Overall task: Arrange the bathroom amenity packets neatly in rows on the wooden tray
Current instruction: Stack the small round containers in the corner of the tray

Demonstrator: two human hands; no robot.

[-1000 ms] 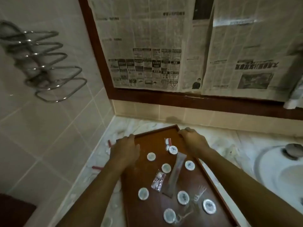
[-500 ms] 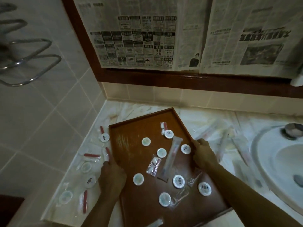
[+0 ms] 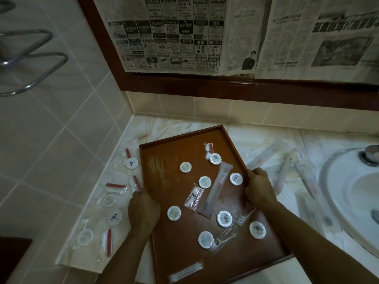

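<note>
Head view: a person is standing over a marble desk [image 3: 266,140] in a tiled corner, looking down at both hands.
Wooden tray: the wooden tray [image 3: 164,152] is lying flat on the desk, turned at an angle to the wall, its near right corner reaching just beside the white sink [image 3: 352,197].
Left hand: the left hand [image 3: 143,210] is grasping the left rim of the tray, fingers curled over the edge.
Right hand: the right hand [image 3: 259,187] is grasping the right rim, fingers curled over it too.
Packets on the tray: round white packets [image 3: 174,213] are lying scattered, not in rows; a long clear sachet [image 3: 218,186] is lying slanted among them, and a small packet with a red strip [image 3: 194,198] is touching its lower left side.
Packets off the tray: more round packets and red-strip ones [image 3: 114,217] are lying on the desk to the left; long clear sachets [image 3: 285,173] are lying between tray and sink.
Wall: newspaper sheets [image 3: 174,33] are covering the framed area above.
</note>
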